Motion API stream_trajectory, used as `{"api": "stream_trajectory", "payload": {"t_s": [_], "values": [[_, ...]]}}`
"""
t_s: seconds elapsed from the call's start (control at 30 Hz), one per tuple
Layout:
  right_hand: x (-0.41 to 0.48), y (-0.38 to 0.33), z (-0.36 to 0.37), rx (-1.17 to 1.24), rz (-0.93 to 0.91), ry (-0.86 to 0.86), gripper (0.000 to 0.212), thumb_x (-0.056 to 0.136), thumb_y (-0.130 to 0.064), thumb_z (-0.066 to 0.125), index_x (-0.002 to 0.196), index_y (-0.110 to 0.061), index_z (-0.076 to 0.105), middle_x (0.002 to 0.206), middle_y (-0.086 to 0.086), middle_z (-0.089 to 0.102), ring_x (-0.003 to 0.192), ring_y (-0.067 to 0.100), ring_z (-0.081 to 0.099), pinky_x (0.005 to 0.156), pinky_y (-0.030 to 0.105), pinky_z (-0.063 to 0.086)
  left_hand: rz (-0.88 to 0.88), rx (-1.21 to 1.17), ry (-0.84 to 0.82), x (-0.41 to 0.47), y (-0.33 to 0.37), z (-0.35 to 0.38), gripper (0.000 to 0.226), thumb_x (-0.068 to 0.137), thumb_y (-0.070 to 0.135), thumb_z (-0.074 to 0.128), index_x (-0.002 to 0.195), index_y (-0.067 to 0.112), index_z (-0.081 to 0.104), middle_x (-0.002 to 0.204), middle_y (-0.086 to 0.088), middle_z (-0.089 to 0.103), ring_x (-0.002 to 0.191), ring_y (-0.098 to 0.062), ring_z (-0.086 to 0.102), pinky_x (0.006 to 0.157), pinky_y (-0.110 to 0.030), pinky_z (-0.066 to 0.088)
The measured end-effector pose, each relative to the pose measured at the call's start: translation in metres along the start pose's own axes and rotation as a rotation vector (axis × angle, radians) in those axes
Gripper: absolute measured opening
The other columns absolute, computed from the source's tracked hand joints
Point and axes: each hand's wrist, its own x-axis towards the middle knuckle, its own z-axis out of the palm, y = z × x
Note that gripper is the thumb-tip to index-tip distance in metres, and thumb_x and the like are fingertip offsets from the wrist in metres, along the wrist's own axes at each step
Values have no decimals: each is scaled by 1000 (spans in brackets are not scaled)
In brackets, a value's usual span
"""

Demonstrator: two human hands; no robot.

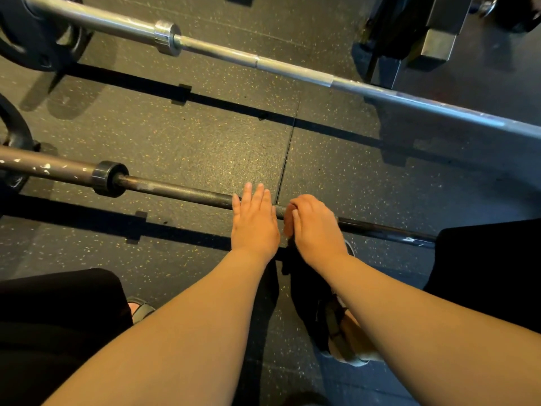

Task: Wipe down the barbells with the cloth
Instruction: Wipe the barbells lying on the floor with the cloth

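Across the speckled rubber floor [181, 136] lies the dark bar [181, 192], round, knurled and rust-flecked by its collar. On it the left hand [254, 221] rests flat, fingers straight; the right hand [316, 224], beside it, curls round the bar. Below hangs something black, perhaps the cloth [304, 282]. Beyond runs a smooth silver bar [292, 68]

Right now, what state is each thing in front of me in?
Dark barbell: level, low over the floor, both hands on it.
Silver barbell: level, farther off, untouched.
Left hand: flat, fingers straight, resting on the dark barbell.
Right hand: fingers curled round the dark barbell.
Cloth: a dark shape hanging below the right hand may be it; cannot tell.
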Motion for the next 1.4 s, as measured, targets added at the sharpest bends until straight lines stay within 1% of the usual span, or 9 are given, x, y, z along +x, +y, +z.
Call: {"api": "stream_trajectory", "payload": {"t_s": [0.17,0.27,0.37,0.47,0.73,0.93,1.03,1.2,1.4], "values": [[-14,26,-15,-2,289,119,39,89,-28,29,63,-24,58,83,-1,58,76,22,54,71,39,44,35,-13,10,-3,-1,-1,52,111,27,19,162,13,14,171,0,4,157,-23,-13,122,-44,-17],[3,13,0,-107,476,143,36,92,-23,38,69,-19,65,76,5,61,76,29,60,68,38,44,53,-40,29,-4,-4,0,52,111,26,20,162,13,15,171,-1,5,157,-23,-12,122,-42,-18],[12,-23,18,-1,155,37,23,97,-18,46,92,-11,67,94,8,63,90,28,56,83,41,42,112,-64,51,-4,-15,0,53,111,26,24,162,13,18,171,-1,10,157,-22,-7,119,-36,-22],[20,-38,20,72,-30,-18,31,100,-25,39,110,-9,64,109,12,63,99,30,56,90,45,43,182,-56,58,-5,-38,-2,53,110,24,29,161,13,20,170,-1,13,158,-20,-2,118,-28,-24],[19,-26,33,-162,288,89,47,101,-32,24,100,-14,68,105,8,62,92,31,56,85,45,41,31,-124,185,-11,-67,-9,51,111,22,25,161,12,23,170,-3,14,158,-21,0,123,-32,-17],[35,-82,50,-10,-19,-70,61,94,-40,22,126,-8,62,132,13,57,116,33,54,106,47,40,-8,-122,133,-12,-69,-12,53,111,26,25,162,16,14,171,1,5,157,-17,-8,122,-33,-19],[36,-77,48,10,-87,-68,51,98,-33,30,132,-8,59,137,13,55,119,33,55,106,48,43,-2,-62,141,-14,-78,-14,54,111,24,26,163,19,13,171,4,6,157,-14,-6,124,-38,-14],[27,-71,48,11,211,101,48,95,-29,28,117,-8,65,124,13,60,110,33,55,101,49,43,5,-64,126,-17,-81,-20,52,112,25,22,163,19,14,171,5,7,157,-13,-5,126,-41,-11],[39,-102,66,-6,-62,-15,29,101,-18,43,121,-10,62,135,11,55,124,32,50,110,51,37,-112,-186,111,2,-125,-54,48,111,24,24,159,16,28,169,3,17,157,-13,2,126,-37,-9]]}}
